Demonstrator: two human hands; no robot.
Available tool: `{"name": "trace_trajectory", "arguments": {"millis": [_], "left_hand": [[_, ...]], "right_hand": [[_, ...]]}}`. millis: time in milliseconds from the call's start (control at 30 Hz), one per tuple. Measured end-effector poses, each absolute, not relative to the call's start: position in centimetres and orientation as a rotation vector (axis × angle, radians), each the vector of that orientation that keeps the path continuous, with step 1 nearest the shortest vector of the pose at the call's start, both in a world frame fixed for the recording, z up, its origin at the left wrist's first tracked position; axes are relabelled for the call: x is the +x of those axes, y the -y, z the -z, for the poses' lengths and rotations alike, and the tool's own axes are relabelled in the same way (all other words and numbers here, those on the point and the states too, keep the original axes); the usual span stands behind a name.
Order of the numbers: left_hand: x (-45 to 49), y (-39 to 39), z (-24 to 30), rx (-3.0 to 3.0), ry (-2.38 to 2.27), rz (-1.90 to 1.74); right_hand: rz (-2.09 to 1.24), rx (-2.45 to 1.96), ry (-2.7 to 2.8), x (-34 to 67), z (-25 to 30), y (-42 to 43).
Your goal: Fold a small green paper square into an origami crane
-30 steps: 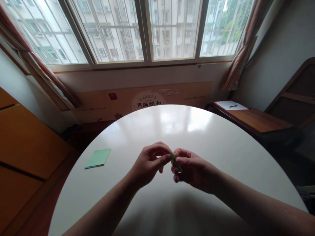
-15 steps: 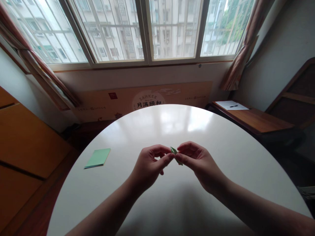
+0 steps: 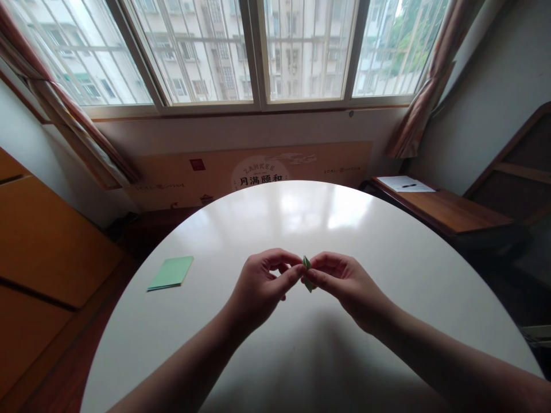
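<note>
Above the middle of a round white table [image 3: 387, 241], my two hands meet fingertip to fingertip. My left hand [image 3: 262, 287] pinches the left side of a small folded piece of green paper [image 3: 307, 265] with thumb and forefinger. My right hand [image 3: 340, 284] pinches the right side of the same piece. Most of the folded paper is hidden between the fingers; only a narrow green edge shows.
A flat stack of green paper [image 3: 171, 273] lies on the table's left part. Behind the table runs a window wall with a printed cardboard panel [image 3: 258, 172]. At the right stands a wooden side table [image 3: 451, 209] with a sheet and a pen [image 3: 407, 184].
My right hand has turned from gripping the green piece along its length to pinching it at the fingertips. The piece now shows shorter and more folded up. Both hands stayed in place.
</note>
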State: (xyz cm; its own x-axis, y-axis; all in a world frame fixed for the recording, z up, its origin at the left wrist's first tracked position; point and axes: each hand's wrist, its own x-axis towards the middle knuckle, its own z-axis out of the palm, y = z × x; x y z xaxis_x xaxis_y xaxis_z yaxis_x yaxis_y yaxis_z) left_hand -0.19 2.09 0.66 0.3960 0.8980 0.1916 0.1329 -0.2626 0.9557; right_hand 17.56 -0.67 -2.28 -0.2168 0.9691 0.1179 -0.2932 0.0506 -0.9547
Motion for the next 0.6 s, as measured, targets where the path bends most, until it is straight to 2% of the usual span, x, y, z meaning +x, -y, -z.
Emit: {"name": "trace_trajectory", "arguments": {"millis": [600], "left_hand": [[0.10, -1.73, -0.32, 1.810, -0.980, -1.046]], "right_hand": [[-1.337, -0.817, 1.271, 17.51, 2.55, 0.92]]}}
